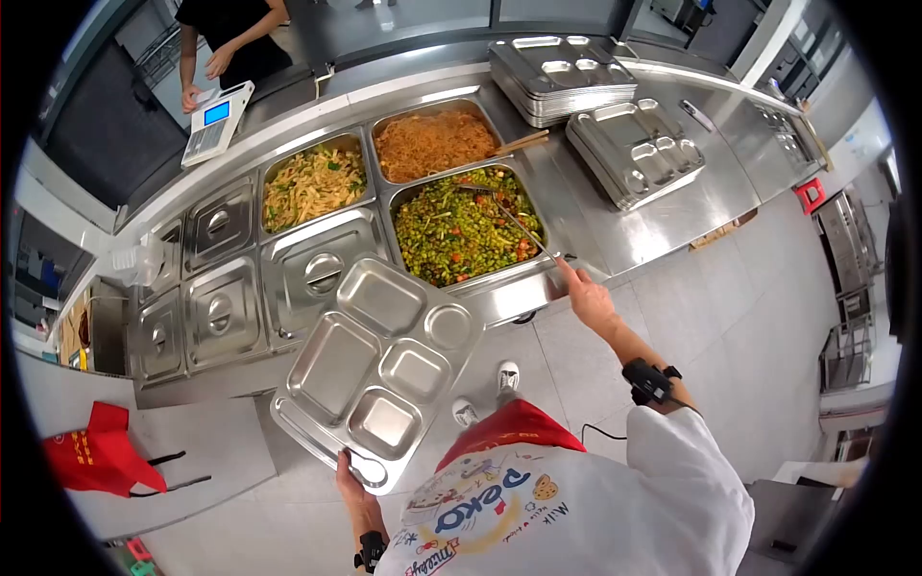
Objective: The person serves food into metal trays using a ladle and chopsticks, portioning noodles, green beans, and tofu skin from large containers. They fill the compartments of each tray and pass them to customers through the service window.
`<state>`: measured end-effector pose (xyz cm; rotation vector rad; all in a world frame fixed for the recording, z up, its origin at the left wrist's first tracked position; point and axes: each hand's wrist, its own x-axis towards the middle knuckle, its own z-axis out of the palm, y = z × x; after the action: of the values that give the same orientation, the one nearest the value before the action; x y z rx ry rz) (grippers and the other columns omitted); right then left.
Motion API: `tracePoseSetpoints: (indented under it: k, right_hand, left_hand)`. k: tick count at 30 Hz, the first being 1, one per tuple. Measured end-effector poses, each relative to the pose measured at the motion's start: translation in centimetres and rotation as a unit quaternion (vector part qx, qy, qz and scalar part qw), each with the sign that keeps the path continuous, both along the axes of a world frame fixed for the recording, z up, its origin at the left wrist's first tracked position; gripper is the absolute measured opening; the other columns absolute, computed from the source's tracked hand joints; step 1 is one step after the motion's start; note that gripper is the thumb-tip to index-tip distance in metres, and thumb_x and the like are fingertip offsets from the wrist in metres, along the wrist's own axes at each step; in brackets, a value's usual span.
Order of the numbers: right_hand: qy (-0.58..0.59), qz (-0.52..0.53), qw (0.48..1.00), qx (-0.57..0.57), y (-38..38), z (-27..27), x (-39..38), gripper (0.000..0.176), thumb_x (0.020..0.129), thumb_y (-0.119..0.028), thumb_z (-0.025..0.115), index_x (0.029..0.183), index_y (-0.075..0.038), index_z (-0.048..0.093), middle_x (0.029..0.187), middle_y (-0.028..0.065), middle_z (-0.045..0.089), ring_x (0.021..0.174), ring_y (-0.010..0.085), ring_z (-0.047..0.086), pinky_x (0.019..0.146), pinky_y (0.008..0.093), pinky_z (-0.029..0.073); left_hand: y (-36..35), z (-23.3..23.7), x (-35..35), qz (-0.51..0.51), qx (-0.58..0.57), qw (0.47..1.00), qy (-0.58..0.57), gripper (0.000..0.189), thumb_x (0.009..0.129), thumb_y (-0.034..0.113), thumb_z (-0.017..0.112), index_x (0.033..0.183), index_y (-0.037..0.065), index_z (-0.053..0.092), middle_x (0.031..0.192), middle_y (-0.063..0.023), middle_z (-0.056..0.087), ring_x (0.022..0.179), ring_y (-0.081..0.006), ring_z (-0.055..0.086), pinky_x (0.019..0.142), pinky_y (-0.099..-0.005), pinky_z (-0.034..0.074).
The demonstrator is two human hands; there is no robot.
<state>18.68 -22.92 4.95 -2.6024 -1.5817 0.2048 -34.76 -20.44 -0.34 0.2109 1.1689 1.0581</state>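
Note:
My left hand (355, 492) grips the near edge of an empty steel compartment tray (344, 419), its thumb on the rim and the other fingers hidden beneath. The tray is tilted in front of the counter, partly over a lidded pan. My right hand (588, 301) is closed around the handle of a long metal serving spoon (523, 228). Its far end lies in a deep pan of chopped green vegetables with red bits (451, 235), where the food partly hides it.
Behind are pans of orange-brown noodles (432, 144), with chopsticks (520, 144), and pale strips with greens (315, 184). Lidded pans (223, 322) stand left. Stacked trays (562, 82) and more trays (636, 154) sit right. Across the counter, a person stands by a keypad device (217, 123).

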Motion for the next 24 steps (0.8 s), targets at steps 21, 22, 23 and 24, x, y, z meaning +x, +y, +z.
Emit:
tracePoseSetpoints:
  k: [21,22,23,24]
  right_hand:
    - [0.732,-0.237,0.639,0.029,-0.5,6.6,5.1,0.042,0.088,-0.01,0.047,0.129,-0.01,0.041,0.071,0.0028,0.048,0.049,0.0063,0.037,0.039,0.0193,0.029]
    - [0.754,-0.232,0.613,0.042,-0.3,6.1,4.3,0.042,0.088,-0.01,0.047,0.13,-0.01,0.04,0.071,0.0027,0.047,0.049,0.0062,0.036,0.039,0.0193,0.029]
    - [0.754,-0.237,0.611,0.048,-0.4,6.4,4.0,0.043,0.088,-0.008,0.045,0.131,-0.01,0.038,0.071,0.002,0.047,0.049,0.0057,0.035,0.039,0.0193,0.029]
    - [0.741,-0.229,0.63,0.048,-0.8,7.0,4.0,0.044,0.088,-0.007,0.045,0.132,-0.01,0.038,0.071,0.0017,0.046,0.049,0.0057,0.034,0.039,0.0193,0.029]
  left_hand:
    - [-4.4,-1.4,5.9,0.022,0.003,0.999,0.026,0.031,0.084,0.024,0.057,0.101,-0.002,0.055,0.095,-0.0078,0.059,0.084,-0.0177,0.057,0.073,-0.0301,0.048]
    - [-4.0,-0.9,6.6,0.011,0.013,0.999,0.044,0.03,0.084,0.023,0.057,0.1,-0.002,0.055,0.094,-0.0078,0.059,0.083,-0.0177,0.058,0.073,-0.0297,0.048]
    - [-3.9,0.0,7.0,0.029,-0.001,0.998,0.057,0.028,0.083,0.02,0.057,0.1,-0.003,0.055,0.09,-0.0071,0.06,0.079,-0.0175,0.058,0.071,-0.0292,0.049]
    - [-3.5,0.7,7.3,0.029,0.0,0.998,0.064,0.028,0.083,0.02,0.057,0.101,-0.002,0.055,0.091,-0.0071,0.06,0.08,-0.0174,0.058,0.071,-0.0293,0.049]
